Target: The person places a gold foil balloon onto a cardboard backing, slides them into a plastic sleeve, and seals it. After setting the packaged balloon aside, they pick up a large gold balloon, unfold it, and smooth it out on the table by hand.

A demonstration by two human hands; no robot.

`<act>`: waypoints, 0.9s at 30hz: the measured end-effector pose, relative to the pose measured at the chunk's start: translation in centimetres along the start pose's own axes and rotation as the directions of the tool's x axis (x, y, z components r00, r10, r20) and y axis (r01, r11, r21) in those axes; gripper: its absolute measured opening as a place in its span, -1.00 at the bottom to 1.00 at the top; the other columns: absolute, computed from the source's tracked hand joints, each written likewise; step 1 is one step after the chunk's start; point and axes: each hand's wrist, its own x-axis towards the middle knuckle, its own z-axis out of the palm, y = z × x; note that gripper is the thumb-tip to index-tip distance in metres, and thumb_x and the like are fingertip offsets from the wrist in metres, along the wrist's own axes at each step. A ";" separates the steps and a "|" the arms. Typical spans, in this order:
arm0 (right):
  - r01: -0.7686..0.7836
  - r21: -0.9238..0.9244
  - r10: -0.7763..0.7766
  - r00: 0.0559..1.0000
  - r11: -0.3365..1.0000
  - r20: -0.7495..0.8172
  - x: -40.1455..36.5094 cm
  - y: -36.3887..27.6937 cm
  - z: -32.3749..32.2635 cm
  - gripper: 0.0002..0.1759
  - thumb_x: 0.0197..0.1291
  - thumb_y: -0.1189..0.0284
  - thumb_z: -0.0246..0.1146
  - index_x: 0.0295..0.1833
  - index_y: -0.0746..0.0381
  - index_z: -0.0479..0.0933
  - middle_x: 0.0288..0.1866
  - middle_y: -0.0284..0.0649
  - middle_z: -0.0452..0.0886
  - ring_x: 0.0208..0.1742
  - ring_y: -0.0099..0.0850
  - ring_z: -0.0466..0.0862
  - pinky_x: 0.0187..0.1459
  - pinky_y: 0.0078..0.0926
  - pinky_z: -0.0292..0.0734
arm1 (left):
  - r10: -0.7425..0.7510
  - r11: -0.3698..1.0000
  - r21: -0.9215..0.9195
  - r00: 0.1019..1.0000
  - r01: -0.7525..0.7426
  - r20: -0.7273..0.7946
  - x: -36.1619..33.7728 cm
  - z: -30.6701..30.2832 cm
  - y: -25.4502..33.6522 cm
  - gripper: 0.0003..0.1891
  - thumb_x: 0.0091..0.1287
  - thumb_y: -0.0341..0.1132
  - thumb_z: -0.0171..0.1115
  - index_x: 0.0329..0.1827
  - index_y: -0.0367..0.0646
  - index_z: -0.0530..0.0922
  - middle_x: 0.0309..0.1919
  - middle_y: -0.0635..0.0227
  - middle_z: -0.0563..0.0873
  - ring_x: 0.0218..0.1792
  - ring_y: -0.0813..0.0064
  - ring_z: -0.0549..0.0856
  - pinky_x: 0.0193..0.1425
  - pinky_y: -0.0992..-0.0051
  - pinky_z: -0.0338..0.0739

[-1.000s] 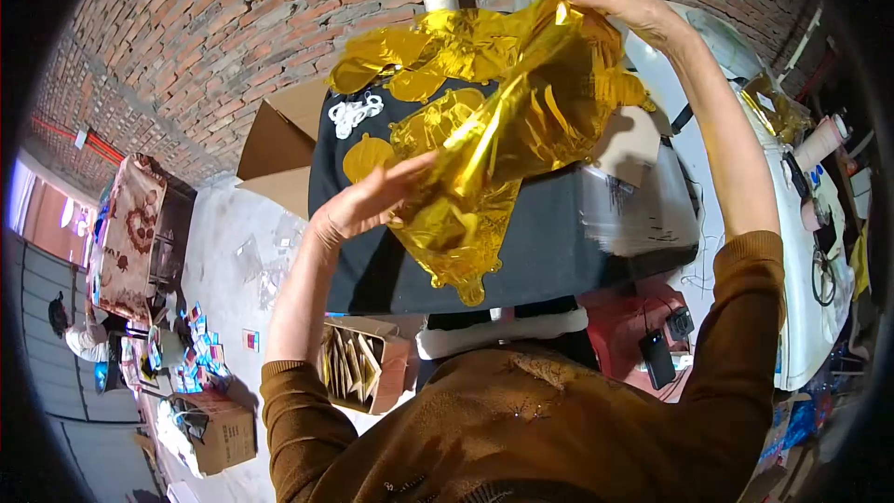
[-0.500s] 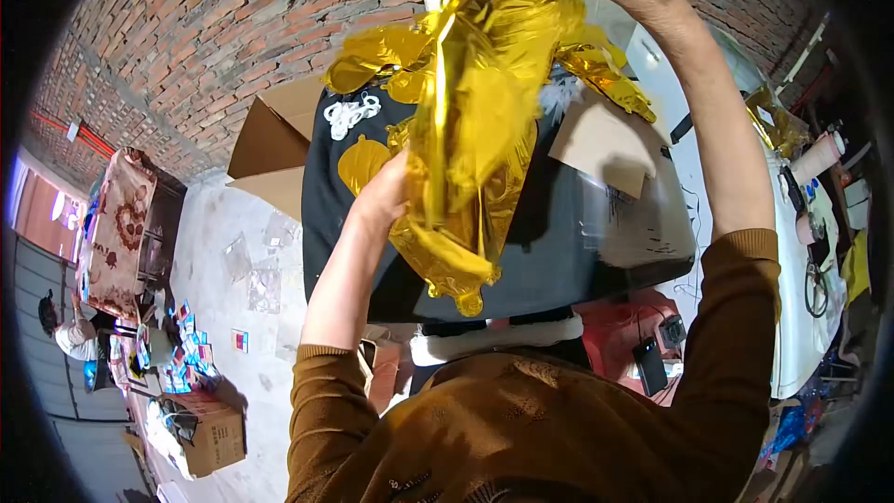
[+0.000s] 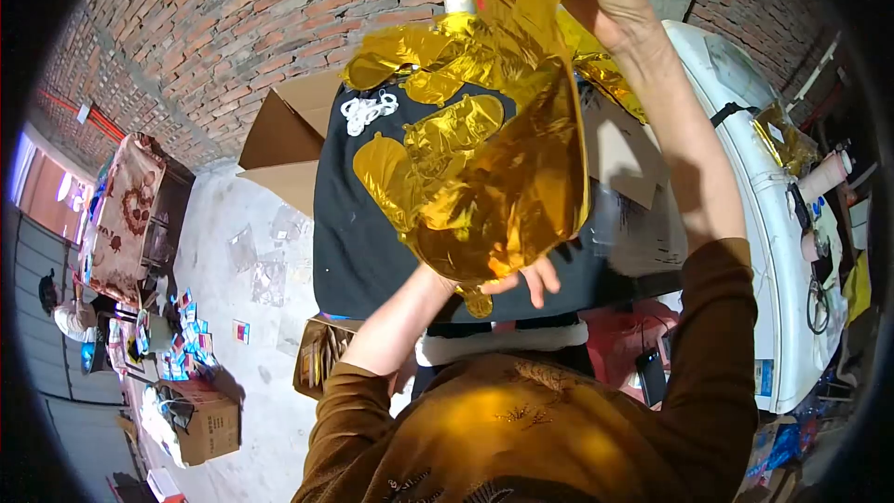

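Observation:
A crinkled gold foil sheet (image 3: pixel 521 168) hangs over the black-covered table (image 3: pixel 349 261). Its raised top is pinched in my right hand (image 3: pixel 610 0) at the upper right. Beneath the lower edge of the foil is my left hand (image 3: pixel 526 284), partly covered, with its visible fingers spread. More flat gold foil pieces (image 3: pixel 382 172) lie on the black cloth by the sheet. A bundle of white string (image 3: pixel 368 112) rests near the table's left side.
An open cardboard box (image 3: pixel 284 135) stands left of the table. Cardboard (image 3: pixel 619 154) lies on its right part. A white machine (image 3: pixel 754 224) is at the right, a black phone (image 3: pixel 650 374) below. Another person (image 3: pixel 74 319) is at the far left.
The foil has opened out into a wider sheet and swung right and down. My left hand has moved down and right under it; my right hand is slightly lower, still at the top.

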 end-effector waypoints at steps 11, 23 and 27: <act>0.017 -0.559 -0.193 0.947 0.829 -0.257 -5.0 0.5 -8.3 -0.67 0.26 0.80 0.09 -0.16 0.22 0.71 0.27 -0.33 0.62 0.18 -0.50 0.62 0.25 -0.54 0.52 | 0.635 0.750 0.643 0.445 -0.158 -0.632 -4.1 5.9 -1.3 -0.06 0.26 -0.54 0.48 0.70 -0.15 0.17 0.49 0.28 0.50 0.25 0.49 0.67 0.29 0.51 0.62; -0.139 -0.948 0.087 0.989 0.287 -0.118 -8.7 14.0 -14.6 -0.54 0.05 0.87 0.03 -0.15 0.20 0.70 0.10 -0.26 0.72 0.17 -0.28 0.68 0.16 -0.41 0.56 | 0.749 0.652 0.716 0.069 -0.247 -0.659 -10.2 4.8 -0.4 -0.51 0.39 -0.52 0.38 0.38 -0.08 0.55 0.06 0.42 0.73 0.06 0.59 0.72 0.18 0.56 0.64; -0.068 -0.950 -0.022 0.997 0.306 -0.079 -5.2 16.5 -14.8 -0.60 0.10 0.84 0.11 -0.07 0.24 0.67 0.05 -0.22 0.76 0.19 -0.33 0.70 0.22 -0.41 0.55 | 0.851 0.510 0.822 0.007 -0.255 -0.525 -10.5 5.0 2.0 -0.75 0.44 -0.49 0.36 0.14 -0.15 0.64 -0.07 0.48 0.75 -0.10 0.66 0.72 0.05 0.62 0.62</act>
